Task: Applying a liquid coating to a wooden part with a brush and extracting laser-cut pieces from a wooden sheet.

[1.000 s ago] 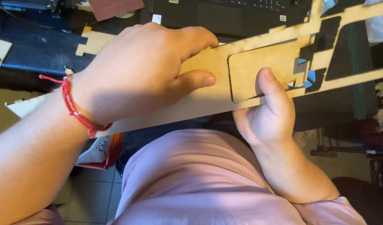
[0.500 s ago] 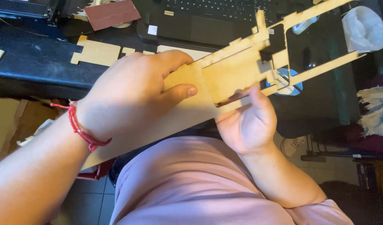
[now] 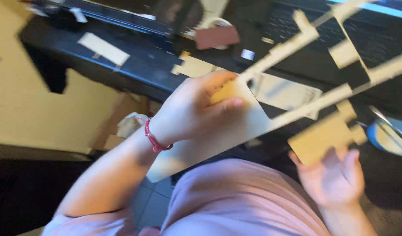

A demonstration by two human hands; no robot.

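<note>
1. Nearest, the right hand [image 3: 334,181] is low at the right, palm up and fingers spread; its grip is loose, holding nothing firmly, with a tan rectangular cut-out piece [image 3: 321,137] resting at its fingertips.
2. Change: half a second ago that piece sat flush in the sheet with the right thumb pressed on it; now it hangs free below the frame. Judgement: the piece has been pushed out of its sheet.
3. The left hand [image 3: 194,111], red cord bracelet [image 3: 153,139] on the wrist, has its grip pressed together on the thin wooden cut-out sheet [image 3: 249,122], thumb on top, fingers beneath. The sheet is held in the air above the lap, its skeletal strips running up and right.
4. Beyond, on the dark surface [image 3: 135,65]: a pale rectangular card [image 3: 104,49] at left, a notched tan offcut [image 3: 194,66], a reddish-brown block [image 3: 217,37], and a white printed slip [image 3: 288,91] under the strips.
5. Far right, a blue round object [image 3: 391,137], blurred. A dark keyboard [image 3: 375,39] lies at the back.
</note>
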